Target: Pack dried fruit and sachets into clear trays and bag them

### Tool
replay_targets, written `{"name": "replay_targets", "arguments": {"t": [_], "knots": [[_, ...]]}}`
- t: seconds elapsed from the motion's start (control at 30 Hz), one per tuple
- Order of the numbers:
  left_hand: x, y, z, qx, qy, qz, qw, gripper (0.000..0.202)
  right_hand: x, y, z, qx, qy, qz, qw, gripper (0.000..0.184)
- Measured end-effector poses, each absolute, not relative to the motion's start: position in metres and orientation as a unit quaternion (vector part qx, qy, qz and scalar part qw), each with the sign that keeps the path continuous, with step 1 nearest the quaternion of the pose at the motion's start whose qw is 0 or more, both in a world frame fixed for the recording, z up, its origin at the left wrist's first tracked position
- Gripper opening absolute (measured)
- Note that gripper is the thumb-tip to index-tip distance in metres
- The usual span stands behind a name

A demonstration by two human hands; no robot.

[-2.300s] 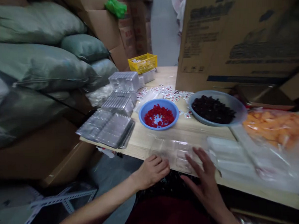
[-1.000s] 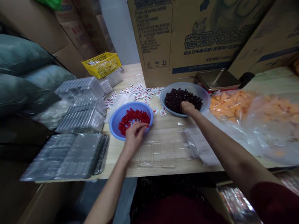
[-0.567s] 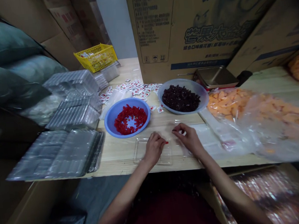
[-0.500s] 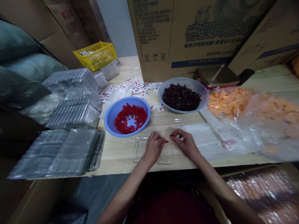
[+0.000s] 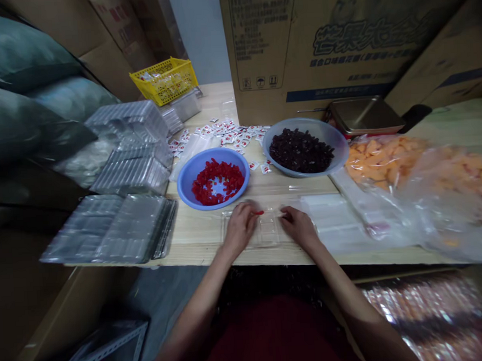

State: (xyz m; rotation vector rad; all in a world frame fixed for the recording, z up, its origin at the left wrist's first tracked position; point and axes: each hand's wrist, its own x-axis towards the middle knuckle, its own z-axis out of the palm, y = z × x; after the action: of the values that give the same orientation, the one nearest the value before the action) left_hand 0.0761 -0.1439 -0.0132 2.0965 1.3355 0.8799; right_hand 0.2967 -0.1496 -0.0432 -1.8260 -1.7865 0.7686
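Note:
A clear plastic compartment tray point(image 5: 268, 234) lies at the near edge of the wooden table point(image 5: 195, 237). My left hand point(image 5: 240, 226) rests over its left part, fingers pinched on a small red piece point(image 5: 259, 212). Over the tray's right end, my right hand point(image 5: 299, 226) has its fingers curled together; what they hold is hidden. Just behind the hands stand a blue bowl of red pieces point(image 5: 213, 178) and a grey-blue bowl of dark dried fruit point(image 5: 304, 147).
Stacks of clear trays point(image 5: 114, 227) fill the table's left side, with more stacks point(image 5: 130, 148) behind. Small white sachets point(image 5: 226, 134) and a yellow basket point(image 5: 165, 80) lie further back. Bags of orange fruit pieces point(image 5: 426, 176), a metal scale point(image 5: 362, 116) and big cardboard boxes point(image 5: 318, 42) stand right.
One second ago each hand was reaching into a bowl. Both have since come back to the clear tray, the left carrying a red piece, and they sit slightly lower over it now.

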Motion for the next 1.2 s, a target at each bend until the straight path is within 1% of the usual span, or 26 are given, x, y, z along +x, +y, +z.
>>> {"name": "replay_targets", "arguments": {"t": [0.07, 0.1, 0.17, 0.23, 0.3, 0.37, 0.43, 0.5, 0.57, 0.63, 0.73, 0.8, 0.83, 0.9, 1.0, 1.1, 1.2], "knots": [[0.054, -0.157, -0.002, 0.749, 0.525, 0.317, 0.251, 0.010, 0.294, -0.143, -0.036, -0.679, -0.663, 0.246, 0.196, 0.015], [0.045, -0.167, 0.003, 0.739, 0.540, 0.313, 0.255, 0.011, 0.294, -0.143, -0.032, -0.678, -0.670, 0.228, 0.198, 0.013], [0.029, -0.192, 0.010, 0.724, 0.558, 0.310, 0.262, 0.014, 0.295, -0.150, -0.022, -0.648, -0.697, 0.195, 0.235, 0.015], [0.022, -0.219, 0.009, 0.733, 0.552, 0.299, 0.261, 0.016, 0.295, -0.168, -0.016, -0.581, -0.752, 0.164, 0.264, 0.020], [0.019, -0.242, -0.002, 0.757, 0.539, 0.274, 0.248, 0.018, 0.289, -0.191, -0.017, -0.505, -0.819, 0.140, 0.235, 0.023], [0.019, -0.257, -0.019, 0.775, 0.535, 0.255, 0.219, 0.021, 0.278, -0.212, -0.023, -0.461, -0.863, 0.115, 0.175, 0.025], [0.020, -0.263, -0.036, 0.782, 0.538, 0.252, 0.187, 0.023, 0.269, -0.226, -0.031, -0.454, -0.877, 0.088, 0.135, 0.026], [0.020, -0.265, -0.042, 0.786, 0.537, 0.254, 0.170, 0.023, 0.265, -0.233, -0.031, -0.455, -0.877, 0.091, 0.124, 0.025], [0.020, -0.266, -0.031, 0.789, 0.533, 0.256, 0.166, 0.022, 0.270, -0.236, -0.018, -0.452, -0.869, 0.152, 0.137, 0.023], [0.021, -0.267, -0.002, 0.782, 0.531, 0.280, 0.166, 0.020, 0.285, -0.236, 0.009, -0.443, -0.837, 0.271, 0.171, 0.019], [0.026, -0.267, 0.053, 0.751, 0.530, 0.364, 0.152, 0.016, 0.314, -0.227, 0.054, -0.440, -0.732, 0.470, 0.223, 0.012], [0.032, -0.257, 0.076, 0.738, 0.519, 0.407, 0.144, 0.012, 0.330, -0.211, 0.070, -0.444, -0.648, 0.577, 0.225, 0.018], [0.036, -0.249, 0.079, 0.742, 0.511, 0.410, 0.144, 0.012, 0.336, -0.200, 0.071, -0.445, -0.608, 0.621, 0.217, 0.022], [0.045, -0.226, 0.069, 0.767, 0.491, 0.388, 0.142, 0.013, 0.343, -0.174, 0.061, -0.451, -0.535, 0.685, 0.203, 0.030], [0.061, -0.187, 0.026, 0.801, 0.486, 0.326, 0.126, 0.018, 0.343, -0.133, 0.029, -0.484, -0.461, 0.712, 0.215, 0.038], [0.074, -0.156, -0.016, 0.804, 0.518, 0.279, 0.086, 0.021, 0.334, -0.106, 0.004, -0.515, -0.471, 0.663, 0.272, 0.038], [0.085, -0.137, -0.037, 0.799, 0.546, 0.247, 0.046, 0.022, 0.322, -0.108, -0.005, -0.541, -0.476, 0.598, 0.351, 0.039]]}}
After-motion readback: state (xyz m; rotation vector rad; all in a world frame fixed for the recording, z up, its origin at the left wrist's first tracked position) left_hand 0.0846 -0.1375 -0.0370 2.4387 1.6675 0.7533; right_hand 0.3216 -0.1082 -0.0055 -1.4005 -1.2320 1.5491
